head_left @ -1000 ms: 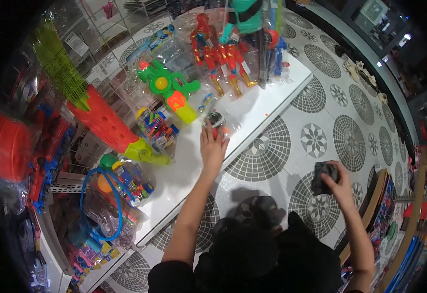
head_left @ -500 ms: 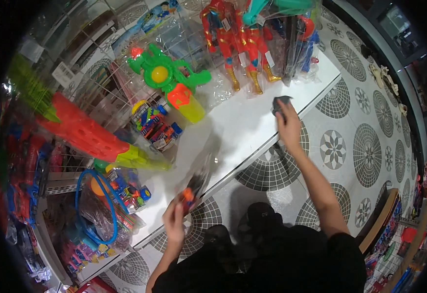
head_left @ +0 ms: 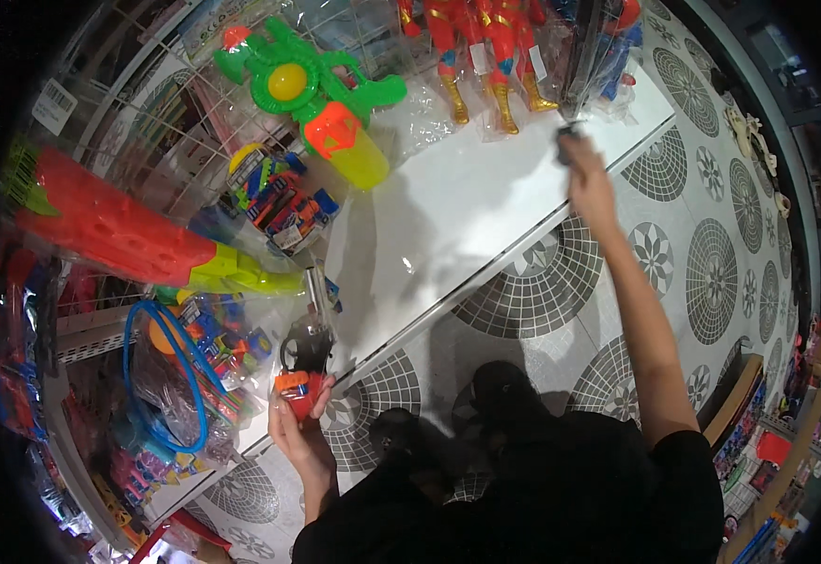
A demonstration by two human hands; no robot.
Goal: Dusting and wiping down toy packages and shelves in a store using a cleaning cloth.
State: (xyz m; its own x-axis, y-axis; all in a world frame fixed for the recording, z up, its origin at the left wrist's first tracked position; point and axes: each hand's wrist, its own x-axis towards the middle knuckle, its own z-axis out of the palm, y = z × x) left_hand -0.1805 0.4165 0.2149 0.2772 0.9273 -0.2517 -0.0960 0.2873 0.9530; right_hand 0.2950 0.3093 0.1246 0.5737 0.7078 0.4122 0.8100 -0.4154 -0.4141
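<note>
Toy revolver gripped by left hand, fingers curled around handle, barrel beyond; dark cloth held at fingertips of right hand, spread blurred.

Bare left hand lower left of centre, fingers curled; bare right forearm stretched upward, right hand blurred, upper right.
</note>
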